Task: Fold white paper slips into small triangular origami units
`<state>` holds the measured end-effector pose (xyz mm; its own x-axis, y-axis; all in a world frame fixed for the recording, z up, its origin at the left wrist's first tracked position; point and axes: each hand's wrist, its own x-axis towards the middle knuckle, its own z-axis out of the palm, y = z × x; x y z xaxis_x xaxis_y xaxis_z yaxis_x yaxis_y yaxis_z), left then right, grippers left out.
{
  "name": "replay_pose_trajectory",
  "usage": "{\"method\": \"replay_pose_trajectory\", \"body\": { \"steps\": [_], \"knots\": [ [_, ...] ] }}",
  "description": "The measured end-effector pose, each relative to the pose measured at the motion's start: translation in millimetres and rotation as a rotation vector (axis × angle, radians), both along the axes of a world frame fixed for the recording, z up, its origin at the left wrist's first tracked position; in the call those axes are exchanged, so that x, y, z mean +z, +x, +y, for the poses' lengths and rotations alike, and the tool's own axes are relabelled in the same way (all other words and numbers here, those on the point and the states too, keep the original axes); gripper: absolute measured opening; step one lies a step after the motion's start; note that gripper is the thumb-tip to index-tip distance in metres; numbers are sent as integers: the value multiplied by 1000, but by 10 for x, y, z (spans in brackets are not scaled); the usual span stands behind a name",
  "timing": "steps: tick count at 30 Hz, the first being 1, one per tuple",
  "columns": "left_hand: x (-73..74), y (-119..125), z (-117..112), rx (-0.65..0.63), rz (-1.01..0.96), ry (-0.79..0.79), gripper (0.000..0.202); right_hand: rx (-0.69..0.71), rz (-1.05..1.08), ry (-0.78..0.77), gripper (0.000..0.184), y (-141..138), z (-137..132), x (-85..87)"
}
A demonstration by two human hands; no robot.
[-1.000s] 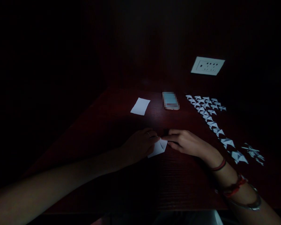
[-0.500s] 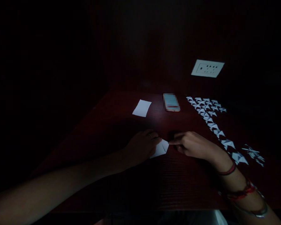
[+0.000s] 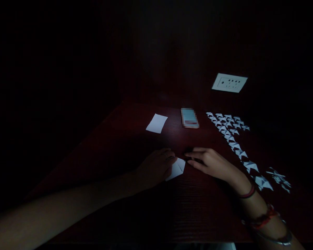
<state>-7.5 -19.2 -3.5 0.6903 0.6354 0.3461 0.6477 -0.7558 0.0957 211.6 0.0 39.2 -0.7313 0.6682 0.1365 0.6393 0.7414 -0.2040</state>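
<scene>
A small folded piece of white paper (image 3: 177,167) lies on the dark red table, with crease lines across it and one end hidden under my fingers. My left hand (image 3: 158,165), a ring on one finger, grips the folded paper at its left side and keeps it against the tabletop. Just right of the paper is my right hand (image 3: 207,160), fingers stretched out and apart, holding nothing. Its fingertips are close to the paper's right corner; whether they touch is too dark to tell.
A flat white sheet of paper (image 3: 157,123) lies beyond my left hand. Farther right is a phone (image 3: 189,118). Rows of small folded paper pieces (image 3: 231,139) run down the right side, near a pile of paper scraps (image 3: 279,178). A socket plate (image 3: 230,83) is on the wall.
My right hand's fingers have spread and come off the paper's right corner, where the index finger was touching. My left hand keeps its hold. The view has tilted up slightly.
</scene>
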Motion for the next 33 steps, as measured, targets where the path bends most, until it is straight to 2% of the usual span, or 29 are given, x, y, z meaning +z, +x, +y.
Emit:
{"method": "replay_pose_trajectory", "body": {
  "steps": [4,9,14,19,24,33],
  "knots": [
    [-9,-1,-11,4,-26,20,29,5,57,-52,35,-69,27,-89],
    [20,1,-15,-50,18,7,33,-24,146,-64,24,-82,80,-196],
    [15,11,-7,-144,37,19,28,-42,228,-115,20,-87,110,-216],
    [7,28,3,-177,57,18,26,-30,274,-186,9,-117,110,-227],
    [24,30,-4,-177,37,29,23,-71,292,-211,3,-132,120,-257],
    [60,45,-47,-87,93,120,16,-70,306,-207,12,-138,112,-254]
  ]
}}
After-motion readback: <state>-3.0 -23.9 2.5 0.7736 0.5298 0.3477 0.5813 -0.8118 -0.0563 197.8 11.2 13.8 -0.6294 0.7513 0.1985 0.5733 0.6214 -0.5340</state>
